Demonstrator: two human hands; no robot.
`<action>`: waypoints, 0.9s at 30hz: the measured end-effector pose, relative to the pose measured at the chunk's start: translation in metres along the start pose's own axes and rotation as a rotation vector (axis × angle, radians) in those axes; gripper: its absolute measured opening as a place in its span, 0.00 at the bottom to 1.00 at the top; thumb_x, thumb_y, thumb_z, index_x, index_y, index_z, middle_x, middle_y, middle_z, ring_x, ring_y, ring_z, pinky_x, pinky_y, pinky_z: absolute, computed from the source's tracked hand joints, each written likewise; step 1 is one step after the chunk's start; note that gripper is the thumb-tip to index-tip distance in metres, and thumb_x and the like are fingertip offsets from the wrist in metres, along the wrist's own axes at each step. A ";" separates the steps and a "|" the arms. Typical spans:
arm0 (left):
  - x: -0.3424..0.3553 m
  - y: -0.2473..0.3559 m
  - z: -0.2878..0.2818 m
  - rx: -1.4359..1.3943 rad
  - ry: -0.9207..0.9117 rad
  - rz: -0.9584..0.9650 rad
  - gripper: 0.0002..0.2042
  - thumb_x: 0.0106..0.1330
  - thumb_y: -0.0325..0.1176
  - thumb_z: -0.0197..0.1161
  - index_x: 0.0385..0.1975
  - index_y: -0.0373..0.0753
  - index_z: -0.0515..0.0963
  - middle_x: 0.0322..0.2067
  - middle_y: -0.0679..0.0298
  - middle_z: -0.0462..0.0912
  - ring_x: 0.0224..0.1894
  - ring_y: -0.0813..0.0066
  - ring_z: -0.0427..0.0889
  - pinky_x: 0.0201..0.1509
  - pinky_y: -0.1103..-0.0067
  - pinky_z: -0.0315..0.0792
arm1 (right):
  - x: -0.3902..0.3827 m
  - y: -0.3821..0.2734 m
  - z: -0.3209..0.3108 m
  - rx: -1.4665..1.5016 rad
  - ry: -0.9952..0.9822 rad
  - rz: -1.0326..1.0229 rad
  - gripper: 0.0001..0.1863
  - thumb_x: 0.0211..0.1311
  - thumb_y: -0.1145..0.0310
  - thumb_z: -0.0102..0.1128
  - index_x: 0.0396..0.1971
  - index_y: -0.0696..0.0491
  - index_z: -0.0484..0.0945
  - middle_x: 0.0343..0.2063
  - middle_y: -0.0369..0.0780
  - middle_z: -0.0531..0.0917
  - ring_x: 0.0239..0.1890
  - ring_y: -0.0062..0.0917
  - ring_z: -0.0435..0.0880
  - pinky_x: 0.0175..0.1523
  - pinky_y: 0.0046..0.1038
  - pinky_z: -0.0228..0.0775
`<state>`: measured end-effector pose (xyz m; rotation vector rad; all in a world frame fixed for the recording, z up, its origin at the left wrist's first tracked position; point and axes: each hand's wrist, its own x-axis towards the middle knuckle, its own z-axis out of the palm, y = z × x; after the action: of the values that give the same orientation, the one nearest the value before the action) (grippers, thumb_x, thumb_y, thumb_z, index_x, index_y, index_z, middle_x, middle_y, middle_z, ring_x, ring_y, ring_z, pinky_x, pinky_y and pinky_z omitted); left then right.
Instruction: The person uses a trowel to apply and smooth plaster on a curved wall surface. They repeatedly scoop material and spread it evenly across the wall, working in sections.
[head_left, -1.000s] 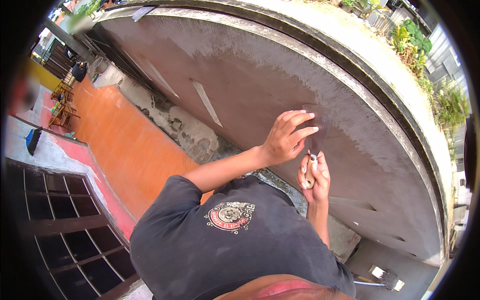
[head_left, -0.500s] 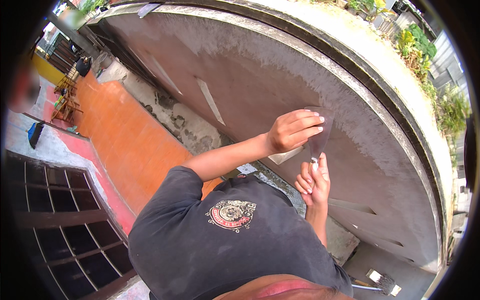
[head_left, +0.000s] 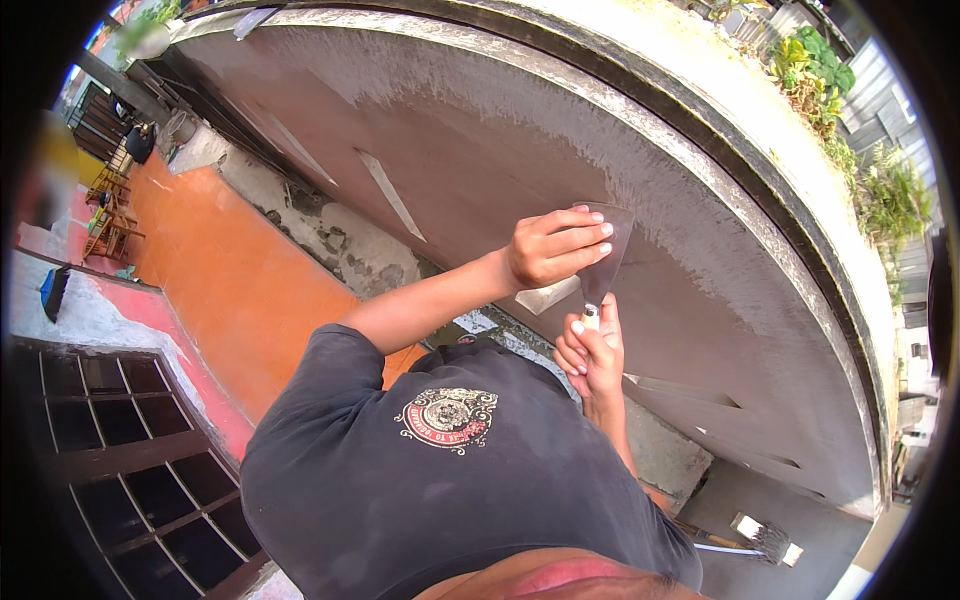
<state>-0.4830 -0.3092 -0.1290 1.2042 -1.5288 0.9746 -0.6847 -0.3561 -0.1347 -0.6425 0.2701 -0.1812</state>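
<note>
Wall: long, brown-grey and bowed by the lens [head_left: 450,130], darker over most of its face and paler in a rough band under its ledge, with a slanted pale strip [head_left: 392,195] on its left part
Shirt: dark grey, worn by the person, filling the lower middle of the view, with a round red-and-cream emblem [head_left: 448,418] on the chest
Floor: orange tiles [head_left: 230,290], running up the left side, a strip of rough concrete [head_left: 345,235] between it and the wall
Window: dark panes with pale bars [head_left: 160,497], at the lower left
Plants: green and yellowish leaves [head_left: 890,190], beyond the ledge at the upper right
Chairs: wooden [head_left: 112,225], small and far off at the left edge of the floor
Brush: dark bristles between pale ends [head_left: 770,542], at the lower right, well apart from the hands
Left hand: fingers laid over the blade near its broad end [head_left: 558,247]; cannot tell whether the thumb pinches from behind
Right hand: curled around the handle, grasping it [head_left: 590,352], just below the left
Scraper: held up between the two hands, in front of the wall [head_left: 607,265], its flaring blade upward
Handle: pale, mostly hidden by the right fingers [head_left: 590,322], a shiny metal collar at its top
</note>
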 end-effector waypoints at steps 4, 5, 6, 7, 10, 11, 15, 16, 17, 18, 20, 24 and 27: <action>-0.004 -0.002 0.000 0.007 -0.031 0.065 0.10 0.49 0.27 0.68 0.33 0.41 0.87 0.41 0.64 0.88 0.45 0.68 0.86 0.47 0.74 0.86 | 0.004 0.001 -0.011 0.037 -0.067 -0.025 0.18 0.67 0.81 0.51 0.52 0.45 0.63 0.17 0.32 0.64 0.09 0.11 0.55 0.15 0.17 0.48; -0.004 -0.003 0.000 0.007 -0.029 0.072 0.09 0.49 0.27 0.68 0.32 0.41 0.87 0.41 0.64 0.88 0.45 0.68 0.86 0.47 0.74 0.86 | 0.005 0.000 -0.013 0.018 -0.080 -0.019 0.19 0.67 0.81 0.51 0.53 0.45 0.63 0.17 0.32 0.65 0.09 0.11 0.55 0.15 0.17 0.48; -0.004 -0.003 0.001 0.008 -0.018 0.058 0.09 0.49 0.27 0.68 0.32 0.41 0.87 0.41 0.64 0.88 0.44 0.68 0.86 0.47 0.74 0.86 | 0.006 0.000 -0.014 0.045 -0.136 -0.048 0.19 0.67 0.81 0.51 0.53 0.45 0.63 0.17 0.32 0.65 0.09 0.11 0.55 0.15 0.16 0.48; -0.004 -0.003 0.001 0.012 -0.008 0.056 0.09 0.50 0.27 0.68 0.32 0.41 0.87 0.40 0.64 0.88 0.44 0.68 0.86 0.47 0.74 0.86 | 0.007 0.001 -0.015 0.018 -0.092 -0.029 0.19 0.67 0.81 0.51 0.53 0.46 0.63 0.17 0.32 0.65 0.10 0.10 0.55 0.15 0.16 0.48; -0.001 -0.004 0.001 0.032 0.023 0.039 0.08 0.49 0.26 0.68 0.31 0.41 0.87 0.40 0.64 0.88 0.44 0.68 0.86 0.46 0.74 0.86 | 0.009 -0.001 -0.013 0.010 -0.110 -0.018 0.20 0.68 0.82 0.50 0.55 0.46 0.64 0.18 0.33 0.66 0.10 0.10 0.56 0.15 0.16 0.49; 0.001 -0.004 0.001 0.019 0.009 0.026 0.09 0.49 0.26 0.68 0.31 0.41 0.87 0.40 0.64 0.88 0.44 0.68 0.86 0.46 0.74 0.86 | 0.011 -0.002 -0.012 0.026 -0.108 -0.050 0.20 0.68 0.82 0.51 0.55 0.46 0.64 0.18 0.33 0.66 0.10 0.10 0.56 0.15 0.17 0.49; 0.009 -0.008 -0.004 0.022 0.021 -0.034 0.11 0.47 0.23 0.67 0.32 0.40 0.87 0.40 0.64 0.88 0.44 0.68 0.86 0.49 0.73 0.85 | 0.016 -0.008 -0.007 0.009 -0.145 -0.060 0.21 0.67 0.82 0.51 0.55 0.46 0.64 0.18 0.33 0.66 0.10 0.10 0.56 0.15 0.17 0.49; 0.010 -0.009 -0.006 0.030 0.037 -0.063 0.12 0.47 0.22 0.67 0.32 0.40 0.87 0.40 0.64 0.88 0.44 0.68 0.86 0.50 0.73 0.85 | 0.016 -0.008 -0.006 0.016 -0.124 -0.037 0.21 0.67 0.82 0.51 0.55 0.46 0.64 0.18 0.33 0.66 0.10 0.10 0.56 0.15 0.17 0.49; 0.010 -0.010 -0.007 0.048 0.017 -0.055 0.11 0.46 0.23 0.68 0.31 0.40 0.88 0.39 0.64 0.88 0.44 0.68 0.86 0.49 0.73 0.85 | 0.016 -0.008 -0.005 0.009 -0.068 0.006 0.21 0.67 0.83 0.51 0.55 0.46 0.64 0.18 0.33 0.67 0.10 0.10 0.56 0.15 0.17 0.49; 0.010 -0.010 -0.009 0.025 0.005 0.000 0.11 0.46 0.23 0.68 0.31 0.40 0.88 0.38 0.63 0.88 0.44 0.67 0.87 0.49 0.73 0.85 | 0.016 -0.007 -0.005 0.031 -0.083 0.007 0.20 0.66 0.82 0.51 0.55 0.47 0.64 0.18 0.33 0.67 0.10 0.10 0.56 0.15 0.17 0.48; 0.009 -0.010 -0.012 -0.006 -0.043 0.022 0.12 0.45 0.22 0.67 0.31 0.40 0.88 0.38 0.63 0.89 0.44 0.67 0.87 0.49 0.73 0.85 | 0.015 -0.003 -0.004 0.065 -0.155 -0.017 0.22 0.67 0.81 0.51 0.56 0.44 0.63 0.17 0.33 0.65 0.10 0.11 0.56 0.15 0.16 0.48; 0.004 -0.009 -0.013 -0.027 -0.051 0.003 0.15 0.41 0.20 0.65 0.32 0.39 0.88 0.39 0.63 0.89 0.45 0.67 0.86 0.51 0.73 0.85 | 0.014 0.007 -0.005 0.099 -0.111 0.004 0.20 0.67 0.81 0.51 0.55 0.46 0.63 0.18 0.33 0.66 0.10 0.10 0.56 0.15 0.17 0.48; 0.001 -0.006 -0.012 -0.019 -0.063 -0.030 0.15 0.42 0.19 0.66 0.31 0.40 0.87 0.39 0.63 0.89 0.45 0.67 0.87 0.50 0.72 0.85 | 0.014 0.008 -0.006 0.101 -0.104 -0.019 0.19 0.67 0.82 0.51 0.53 0.48 0.64 0.17 0.32 0.66 0.10 0.10 0.56 0.15 0.17 0.48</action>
<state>-0.4747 -0.2990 -0.1244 1.2509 -1.5614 0.9086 -0.6722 -0.3566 -0.1467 -0.5526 0.1535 -0.1774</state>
